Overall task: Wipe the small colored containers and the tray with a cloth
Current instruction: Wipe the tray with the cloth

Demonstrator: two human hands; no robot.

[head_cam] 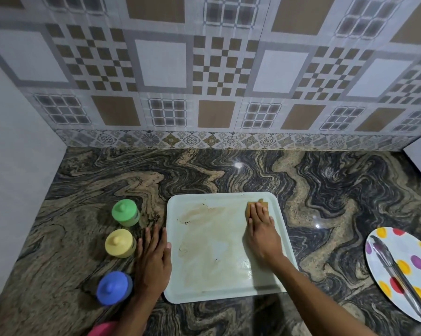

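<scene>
right hand flat, pressing the cloth into tray far-right corner – left hand open, grasping nothing, braced on tray's left rim

Two bare forearms enter from the 6 o'clock edge. Left hand: no rings, no wristband, no sleeve visible up to the frame edge. Right hand: likewise unadorned, forearm uncovered. A pink-red garment shows at 7 o'clock beside the left forearm.
</scene>
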